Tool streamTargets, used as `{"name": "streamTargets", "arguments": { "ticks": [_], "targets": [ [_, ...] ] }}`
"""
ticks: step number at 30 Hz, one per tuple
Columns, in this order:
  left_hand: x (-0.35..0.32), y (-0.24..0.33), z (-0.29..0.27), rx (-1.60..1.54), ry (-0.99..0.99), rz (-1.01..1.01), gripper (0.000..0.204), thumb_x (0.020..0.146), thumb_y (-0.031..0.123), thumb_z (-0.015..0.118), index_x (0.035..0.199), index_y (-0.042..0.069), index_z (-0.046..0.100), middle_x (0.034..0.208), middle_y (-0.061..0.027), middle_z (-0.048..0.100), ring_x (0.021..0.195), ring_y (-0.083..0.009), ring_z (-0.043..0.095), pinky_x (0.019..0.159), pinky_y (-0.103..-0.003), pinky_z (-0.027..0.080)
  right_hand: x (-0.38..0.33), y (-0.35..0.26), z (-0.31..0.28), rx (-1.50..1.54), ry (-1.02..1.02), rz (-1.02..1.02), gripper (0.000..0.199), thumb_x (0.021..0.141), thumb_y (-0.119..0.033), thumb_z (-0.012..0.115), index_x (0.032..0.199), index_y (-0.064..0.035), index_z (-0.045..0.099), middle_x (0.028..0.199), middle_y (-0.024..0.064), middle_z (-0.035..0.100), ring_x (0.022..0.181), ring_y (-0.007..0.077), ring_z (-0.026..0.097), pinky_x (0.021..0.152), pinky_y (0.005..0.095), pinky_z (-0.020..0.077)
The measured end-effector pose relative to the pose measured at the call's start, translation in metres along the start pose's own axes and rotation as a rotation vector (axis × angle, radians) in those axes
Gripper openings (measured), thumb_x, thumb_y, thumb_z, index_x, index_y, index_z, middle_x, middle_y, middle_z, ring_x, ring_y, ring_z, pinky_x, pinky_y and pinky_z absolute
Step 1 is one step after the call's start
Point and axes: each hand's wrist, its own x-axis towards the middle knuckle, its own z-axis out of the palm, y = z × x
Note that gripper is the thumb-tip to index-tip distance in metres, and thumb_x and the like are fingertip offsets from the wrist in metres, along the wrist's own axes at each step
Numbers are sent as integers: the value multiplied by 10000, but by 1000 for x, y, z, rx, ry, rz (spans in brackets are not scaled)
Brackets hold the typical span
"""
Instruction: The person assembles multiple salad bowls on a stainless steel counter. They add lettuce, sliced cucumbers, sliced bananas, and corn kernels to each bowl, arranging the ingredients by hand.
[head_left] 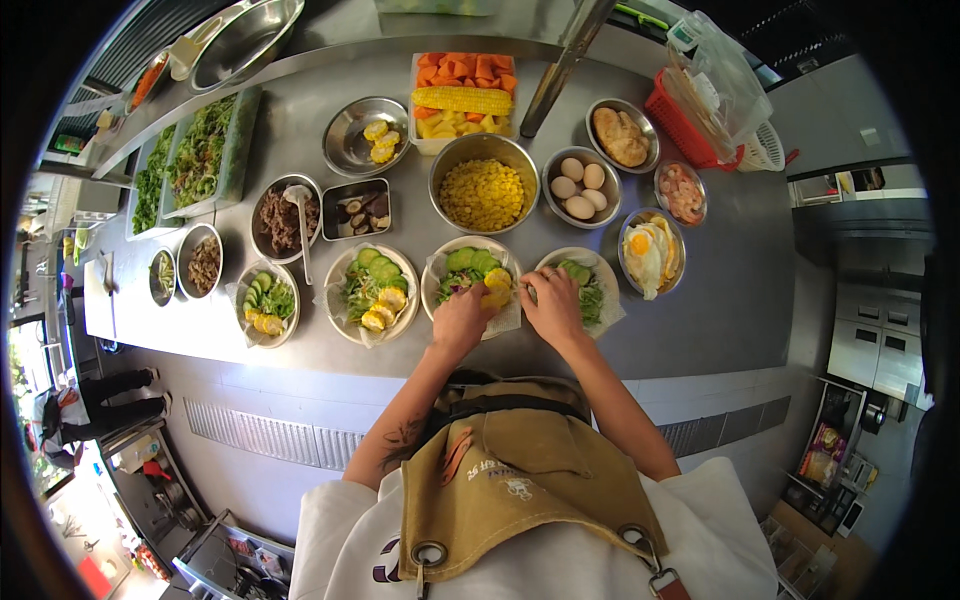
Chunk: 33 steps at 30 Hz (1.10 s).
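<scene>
Four round bowls lined with paper stand in a row along the near side of the steel counter. My left hand is over the third bowl, its fingers closed on a corn piece beside cucumber slices and greens. My right hand hangs over the left rim of the fourth bowl, fingers curled; what they hold, if anything, is hidden. Cucumber slices and shredded greens show in that bowl. The second bowl and first bowl hold cucumber, greens and corn pieces.
Behind the row are a pot of corn kernels, a bowl of eggs, fried eggs, shrimp, chopped meat with a spoon and cut corn. A post rises from the counter. Another person stands far left.
</scene>
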Motion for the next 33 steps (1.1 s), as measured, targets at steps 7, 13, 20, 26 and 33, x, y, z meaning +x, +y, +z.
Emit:
{"name": "streamTargets", "arguments": {
  "ticks": [7,13,20,26,33],
  "targets": [
    [-7,-9,8,214,276,208,228,915,297,728,1003,104,644,943,-107,690,883,-300,723,658,-450,587,10,2,-15,84,57,-38,143,927,-149,708,1033,-62,747,1000,112,704,1042,337,615,925,488,466],
    [-3,-33,23,214,168,267,151,922,248,685,993,118,659,964,-85,674,915,-269,719,649,-413,591,75,-24,-72,230,182,-44,122,942,-96,691,1024,-21,739,948,127,714,929,334,657,810,453,513],
    [5,-34,-1,100,114,344,337,882,388,745,1044,104,662,1011,-87,628,943,-253,703,610,-412,585,242,-135,-52,225,-55,-266,235,942,-108,674,1159,-24,703,1076,185,721,1026,379,682,885,436,539],
    [1,-43,-58,-164,300,295,229,926,286,738,1040,103,658,1014,-75,637,786,-289,717,581,-399,581,379,-170,57,-504,-471,-450,821,801,-207,854,1525,-168,468,1582,197,414,1384,379,500,1108,472,468],
    [-12,-80,-100,-309,440,98,132,927,149,718,1043,93,692,976,-66,661,726,-281,700,588,-395,592,407,-180,92,-529,-683,-528,746,760,-185,843,1429,-199,511,1515,225,401,1358,460,470,1094,504,481]
  ]
}}
